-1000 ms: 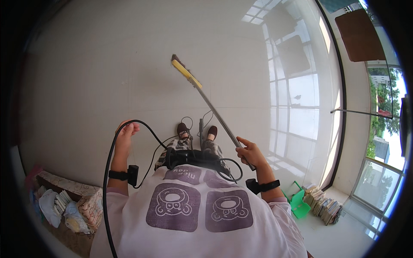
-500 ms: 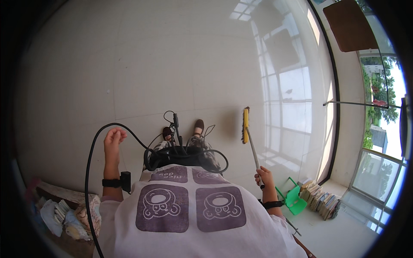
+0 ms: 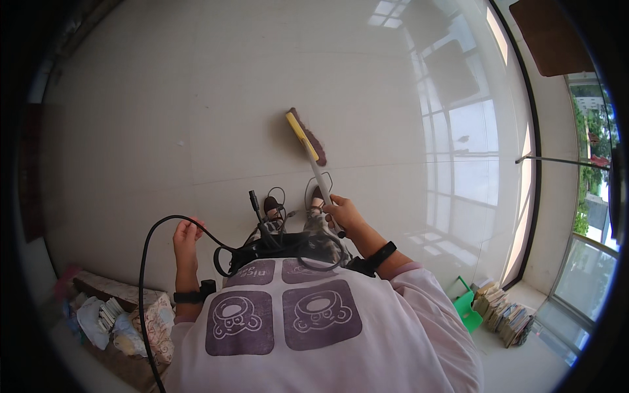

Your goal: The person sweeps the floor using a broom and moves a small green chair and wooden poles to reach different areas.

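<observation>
A broom with a yellow head (image 3: 303, 137), dark reddish bristles and a grey handle reaches out over the floor ahead of my feet. My right hand (image 3: 345, 216) is wrapped round the upper handle, close to its black end. Whether the bristles touch the floor I cannot tell. On the left, my left hand (image 3: 187, 236) is held out with its fingers curled together and no object visible in them. A black cable (image 3: 142, 281) loops up past that hand and crosses by its fingertips, running to a bundle of cables at my waist.
Pale tiled floor (image 3: 216, 85) spreads ahead, with a small white scrap (image 3: 180, 143) on it. A patterned box (image 3: 157, 314) and bags stand at lower left. At lower right are a green plastic chair (image 3: 466, 311) and rows of books (image 3: 504, 314), beside the window wall.
My right hand has swung the broom from the right to the front, its head now farther out and left. My left hand has moved slightly down and right, fingers still curled.
</observation>
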